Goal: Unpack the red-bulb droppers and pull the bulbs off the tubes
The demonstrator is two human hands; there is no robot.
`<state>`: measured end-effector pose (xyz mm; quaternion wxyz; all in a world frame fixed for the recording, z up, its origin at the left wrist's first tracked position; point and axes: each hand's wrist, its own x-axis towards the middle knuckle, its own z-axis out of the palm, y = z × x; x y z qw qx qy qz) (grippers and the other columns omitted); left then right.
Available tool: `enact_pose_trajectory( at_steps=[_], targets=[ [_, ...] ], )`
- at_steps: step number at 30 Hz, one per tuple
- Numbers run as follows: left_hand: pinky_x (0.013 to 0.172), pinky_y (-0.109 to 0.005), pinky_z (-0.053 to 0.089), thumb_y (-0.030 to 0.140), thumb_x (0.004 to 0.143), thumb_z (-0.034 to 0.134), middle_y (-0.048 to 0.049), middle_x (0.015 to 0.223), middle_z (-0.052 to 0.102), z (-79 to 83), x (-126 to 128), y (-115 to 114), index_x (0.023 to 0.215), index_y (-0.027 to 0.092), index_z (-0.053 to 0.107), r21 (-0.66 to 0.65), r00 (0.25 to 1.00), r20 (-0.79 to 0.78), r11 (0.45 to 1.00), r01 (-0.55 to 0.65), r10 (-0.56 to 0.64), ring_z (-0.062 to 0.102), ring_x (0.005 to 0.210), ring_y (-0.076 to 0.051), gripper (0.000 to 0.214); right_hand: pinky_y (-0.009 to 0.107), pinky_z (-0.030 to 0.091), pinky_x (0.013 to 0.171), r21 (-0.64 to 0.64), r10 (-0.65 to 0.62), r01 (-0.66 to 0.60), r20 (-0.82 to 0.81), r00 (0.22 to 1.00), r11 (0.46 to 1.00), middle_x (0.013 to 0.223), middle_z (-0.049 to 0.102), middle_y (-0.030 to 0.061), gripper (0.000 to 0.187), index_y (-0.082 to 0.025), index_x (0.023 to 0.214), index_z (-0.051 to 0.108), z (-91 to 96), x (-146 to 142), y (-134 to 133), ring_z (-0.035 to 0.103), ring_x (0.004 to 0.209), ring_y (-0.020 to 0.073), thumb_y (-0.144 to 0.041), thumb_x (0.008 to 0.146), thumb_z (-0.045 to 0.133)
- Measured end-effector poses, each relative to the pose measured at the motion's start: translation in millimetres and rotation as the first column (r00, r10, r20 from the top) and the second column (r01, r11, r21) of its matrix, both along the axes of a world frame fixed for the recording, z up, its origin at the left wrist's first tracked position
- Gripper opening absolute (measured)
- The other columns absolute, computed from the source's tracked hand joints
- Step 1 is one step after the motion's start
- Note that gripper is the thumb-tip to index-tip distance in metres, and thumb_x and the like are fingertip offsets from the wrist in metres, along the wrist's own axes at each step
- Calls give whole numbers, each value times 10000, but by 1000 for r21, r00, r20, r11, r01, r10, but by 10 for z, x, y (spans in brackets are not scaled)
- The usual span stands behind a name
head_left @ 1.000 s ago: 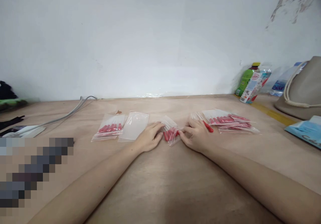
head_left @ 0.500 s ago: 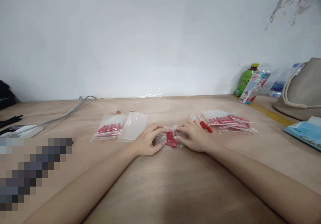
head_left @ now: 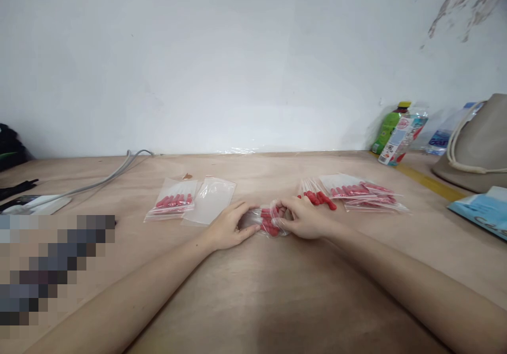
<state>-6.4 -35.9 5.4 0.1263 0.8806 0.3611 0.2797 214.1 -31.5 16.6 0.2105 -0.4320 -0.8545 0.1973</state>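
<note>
A small clear plastic bag of red-tipped sticks (head_left: 267, 221) lies on the wooden table (head_left: 253, 290) between my two hands. My left hand (head_left: 227, 227) pinches its left end with curled fingers. My right hand (head_left: 303, 217) grips its right end, thumb and fingers closed on the plastic. Left of my hands lie a filled bag of red sticks (head_left: 172, 203) and an empty clear bag (head_left: 209, 201). To the right sit loose red-tipped sticks (head_left: 317, 196) and a stack of filled bags (head_left: 362, 193).
A grey cable (head_left: 99, 182) runs along the back left. Drink bottles (head_left: 398, 131) stand by the wall at the right, beside a beige bag (head_left: 477, 142) and a blue packet (head_left: 481, 210). A pixelated patch (head_left: 51, 269) covers the lower left.
The bag between my hands has turned from slanted to lying crosswise, and both hands have closed in on its ends. My right hand has let the loose sticks lie.
</note>
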Motion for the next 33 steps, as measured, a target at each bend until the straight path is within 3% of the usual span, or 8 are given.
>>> enact_pose_trajectory(
  at_steps=[12,19,23,26,29,31,33],
  targets=[
    [853,-346,448,351,798,551,-79,1092,576,-44,-19,47,1152,197,502,11,1000,26,1000,-10,10,543,988,-207,389,206,311,523,9,-36,37,-133,990,999,608,511,-44,150,-180,801,530,-57,-41,37,434,531,78,-284,835,428],
    [851,-350,451,338,802,551,-81,1098,575,-55,-21,55,1161,201,501,11,999,18,999,-30,30,541,990,-208,387,220,378,543,-7,-20,19,-206,978,1000,679,583,-22,95,-188,804,559,-112,-71,49,501,593,100,-259,783,498],
    [895,-365,435,314,803,546,-83,1140,560,-61,-28,64,1172,203,490,27,999,37,999,-29,28,524,1045,-216,389,257,462,609,-124,-135,87,-454,881,988,817,643,29,168,-175,911,579,-135,-25,173,574,670,120,-244,778,502],
    [929,-378,419,307,795,547,-87,1170,543,-66,-35,73,1177,200,485,49,997,34,996,-76,74,508,1078,-222,401,271,481,547,-183,-254,181,-566,784,966,841,651,60,234,-165,957,558,-77,143,333,601,649,139,-303,769,531],
    [946,-391,408,318,796,535,-103,1185,533,-64,-37,78,1194,183,475,58,989,1,987,-149,150,493,1099,-232,424,300,500,585,-50,-272,324,-671,690,945,814,654,67,252,-167,972,547,-12,327,449,624,679,160,-333,783,524],
    [953,-403,402,325,802,521,-111,1187,533,-62,-37,80,1202,173,473,58,983,-25,982,-180,181,488,1106,-239,430,329,502,679,127,-241,420,-657,715,899,859,657,69,245,-178,1000,560,-2,405,464,631,751,170,-317,805,507],
    [955,-415,400,332,806,512,-114,1194,531,-62,-37,84,1207,171,472,60,979,-42,978,-197,200,489,1109,-245,434,342,487,745,314,-212,442,-560,801,840,929,650,69,237,-197,1031,570,-30,438,440,625,810,175,-288,835,473]
  ],
)
